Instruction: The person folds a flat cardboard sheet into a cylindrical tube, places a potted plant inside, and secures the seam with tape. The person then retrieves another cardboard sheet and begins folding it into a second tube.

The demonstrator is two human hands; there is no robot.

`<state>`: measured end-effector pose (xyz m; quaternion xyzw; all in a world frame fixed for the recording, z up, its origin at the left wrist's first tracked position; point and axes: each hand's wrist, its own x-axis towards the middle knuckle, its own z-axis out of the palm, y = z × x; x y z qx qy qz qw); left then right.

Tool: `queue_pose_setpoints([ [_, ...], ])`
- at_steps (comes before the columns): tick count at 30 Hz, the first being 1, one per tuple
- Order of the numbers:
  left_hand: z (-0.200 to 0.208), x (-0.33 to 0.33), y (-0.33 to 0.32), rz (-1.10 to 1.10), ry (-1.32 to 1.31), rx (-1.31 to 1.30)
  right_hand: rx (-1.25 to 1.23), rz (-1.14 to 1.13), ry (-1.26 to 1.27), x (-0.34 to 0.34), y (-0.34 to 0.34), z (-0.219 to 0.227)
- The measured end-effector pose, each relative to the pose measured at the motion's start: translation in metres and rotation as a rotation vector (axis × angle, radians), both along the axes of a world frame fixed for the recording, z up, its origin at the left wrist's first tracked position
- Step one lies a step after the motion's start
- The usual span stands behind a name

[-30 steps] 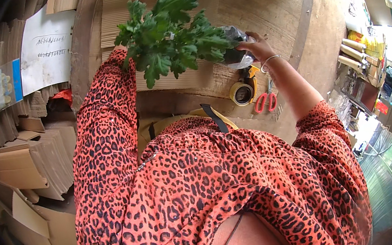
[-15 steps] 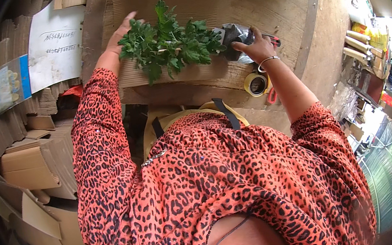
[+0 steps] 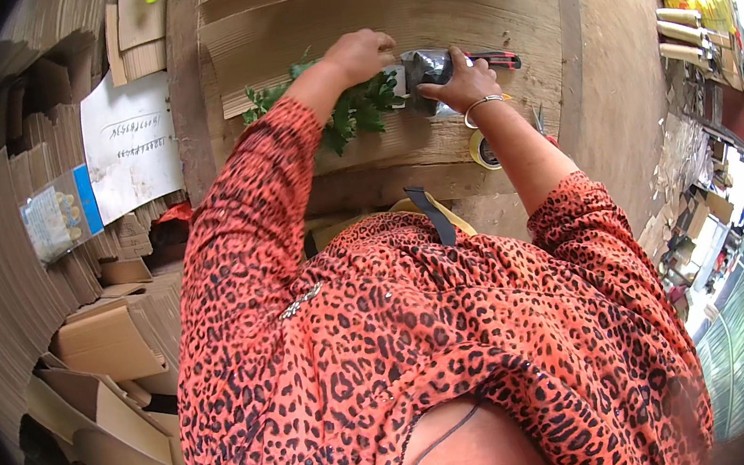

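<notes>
A leafy green plant point(image 3: 352, 121) lies on its side on the cardboard, its dark, plastic-wrapped root ball point(image 3: 431, 68) pointing right. Over that root ball my right hand point(image 3: 467, 86) is closed, thumb on the near side and fingers across it. My left hand point(image 3: 359, 55) is above the leaves, near a white piece point(image 3: 396, 86) between foliage and root ball. Its fingers are bent but apart, with nothing visible in them. My left forearm hides part of the foliage.
Just beyond my right hand lies a red and black cutter-like tool point(image 3: 500, 59). A yellow tape roll point(image 3: 482, 150) sits beside my right wrist. Stacked cardboard point(image 3: 107, 341) fills the left side. Several pale-handled tools point(image 3: 682, 34) are at the far right.
My left hand has moved from the leaf tips on the left, rightward across the plant towards the root ball. My right hand stays on the root ball. The view has shifted slightly.
</notes>
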<state>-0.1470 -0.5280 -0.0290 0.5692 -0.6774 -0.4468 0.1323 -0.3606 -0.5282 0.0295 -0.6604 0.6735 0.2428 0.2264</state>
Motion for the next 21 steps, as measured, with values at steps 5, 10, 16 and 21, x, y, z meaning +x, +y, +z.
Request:
queue_pose_setpoints([
  [5,-0.026,-0.022,-0.020,-0.193,-0.073,0.317,-0.034,-0.045,-0.041,0.003,0.005,0.001],
  [10,-0.036,-0.002,-0.036,0.005,0.007,0.182,-0.016,-0.067,-0.084,-0.008,0.009,-0.028],
  [16,0.079,-0.009,-0.082,0.240,0.153,-0.507,0.025,-0.065,-0.004,-0.001,0.001,-0.014],
  [21,0.121,-0.049,0.012,-0.050,0.893,-0.014,0.104,0.086,-0.028,-0.018,-0.023,-0.039],
])
